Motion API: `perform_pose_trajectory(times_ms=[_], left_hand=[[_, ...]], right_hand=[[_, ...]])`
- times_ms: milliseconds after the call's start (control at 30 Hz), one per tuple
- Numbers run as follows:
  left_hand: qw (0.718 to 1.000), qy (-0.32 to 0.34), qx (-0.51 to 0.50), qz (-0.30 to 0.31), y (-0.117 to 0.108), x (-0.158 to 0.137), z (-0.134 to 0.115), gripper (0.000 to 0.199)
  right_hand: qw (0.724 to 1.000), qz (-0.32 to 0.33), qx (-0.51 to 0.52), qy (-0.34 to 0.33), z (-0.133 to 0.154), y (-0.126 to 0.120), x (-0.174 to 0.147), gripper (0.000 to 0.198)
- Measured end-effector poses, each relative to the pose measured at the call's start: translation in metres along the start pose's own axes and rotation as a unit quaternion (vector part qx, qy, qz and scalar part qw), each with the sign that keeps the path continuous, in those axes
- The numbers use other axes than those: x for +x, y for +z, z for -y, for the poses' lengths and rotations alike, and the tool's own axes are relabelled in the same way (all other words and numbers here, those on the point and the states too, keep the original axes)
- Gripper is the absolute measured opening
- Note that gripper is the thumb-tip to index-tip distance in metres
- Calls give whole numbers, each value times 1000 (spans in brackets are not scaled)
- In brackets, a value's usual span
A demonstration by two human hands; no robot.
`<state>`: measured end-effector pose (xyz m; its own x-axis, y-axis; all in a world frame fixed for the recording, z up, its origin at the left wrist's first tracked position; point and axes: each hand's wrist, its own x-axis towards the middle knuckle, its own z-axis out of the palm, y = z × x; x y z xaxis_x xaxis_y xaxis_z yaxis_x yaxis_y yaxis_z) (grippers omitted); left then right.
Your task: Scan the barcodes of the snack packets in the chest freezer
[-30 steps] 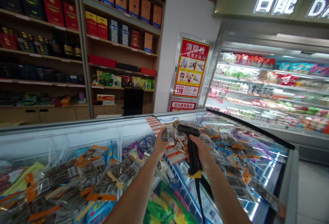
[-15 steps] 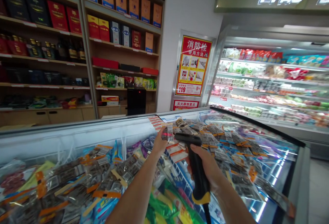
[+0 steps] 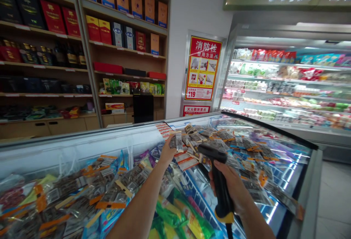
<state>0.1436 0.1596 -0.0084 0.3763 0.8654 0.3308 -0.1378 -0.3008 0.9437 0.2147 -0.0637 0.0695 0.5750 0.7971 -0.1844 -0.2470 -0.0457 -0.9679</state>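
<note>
Item: clear snack packet (image 3: 176, 142), pinched upright in your left hand (image 3: 167, 153) over the chest freezer (image 3: 307, 180), above its heaped packets (image 3: 241, 147).

Item: black handheld barcode scanner (image 3: 219, 180), yellow-trimmed at the base, gripped closed in your right hand (image 3: 233, 187).

Change: you have drawn the scanner down and back from the packet over the last second; its head now sits well below the label. Judged: scan likely finished.

Surroundings: boxed goods on wooden shelving (image 3: 123, 48); red fire-hydrant notice (image 3: 202, 68).

Boxed goods fill wooden shelves (image 3: 123, 50) beside a red poster (image 3: 202, 68).
</note>
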Motion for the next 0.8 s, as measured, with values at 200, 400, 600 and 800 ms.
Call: perform_pose_trajectory(times_ms=[200, 400, 600, 800], left_hand=[[986, -3, 167, -23, -14, -19, -27, 48], [898, -43, 438, 15, -61, -52, -68, 46], [821, -91, 563, -8, -113, -64, -72, 36], [790, -58, 604, -88, -120, -67, -87, 40]], right_hand=[[998, -66, 20, -12, -10, -22, 12, 28], [995, -77, 54, -32, -6, -42, 4, 26], [995, -83, 51, -27, -2, -60, -4, 27], [995, -87, 24, -53, 5, -65, -10, 26]])
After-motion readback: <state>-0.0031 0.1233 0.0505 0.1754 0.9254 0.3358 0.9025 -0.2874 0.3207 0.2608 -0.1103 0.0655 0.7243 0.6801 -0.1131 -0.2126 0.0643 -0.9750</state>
